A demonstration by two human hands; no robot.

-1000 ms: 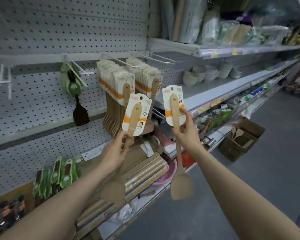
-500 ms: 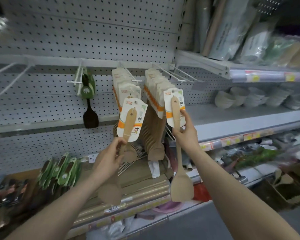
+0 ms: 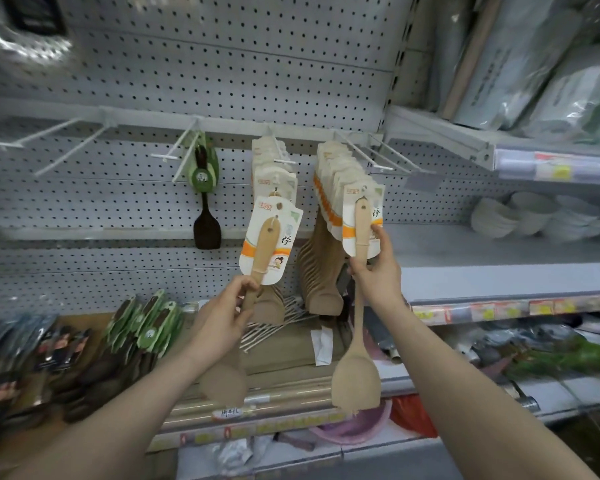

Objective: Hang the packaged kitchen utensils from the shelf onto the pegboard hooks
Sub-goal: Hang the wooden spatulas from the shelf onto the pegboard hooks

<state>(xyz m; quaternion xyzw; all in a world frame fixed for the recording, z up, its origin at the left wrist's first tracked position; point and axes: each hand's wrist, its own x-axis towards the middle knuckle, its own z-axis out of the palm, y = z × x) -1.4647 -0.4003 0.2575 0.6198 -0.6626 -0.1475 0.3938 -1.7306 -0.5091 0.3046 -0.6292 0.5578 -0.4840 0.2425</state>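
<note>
My left hand [image 3: 222,317] grips the handle of a carded wooden spatula [image 3: 267,244], its card just below the front of the left hanging row of spatulas [image 3: 274,168]. My right hand [image 3: 374,271] pinches a second carded wooden spatula [image 3: 361,220]; the top of its card sits against the front of the right hanging row [image 3: 336,174], at the tip of that row's hook. Its blade [image 3: 355,379] hangs free below my wrist. Both rows hang from white hooks on the grey pegboard [image 3: 222,64].
A dark spatula with a green card [image 3: 205,202] hangs on a hook to the left. Bare white hooks [image 3: 59,143] stick out further left and at right [image 3: 378,154]. Green-carded utensils [image 3: 146,327] lie on the lower shelf. White bowls [image 3: 534,216] stand on the right shelf.
Both hands rose toward the hooks. The right spatula's card now meets the front of the right row; the left spatula has closed in under the left row. The camera tilted up and left.
</note>
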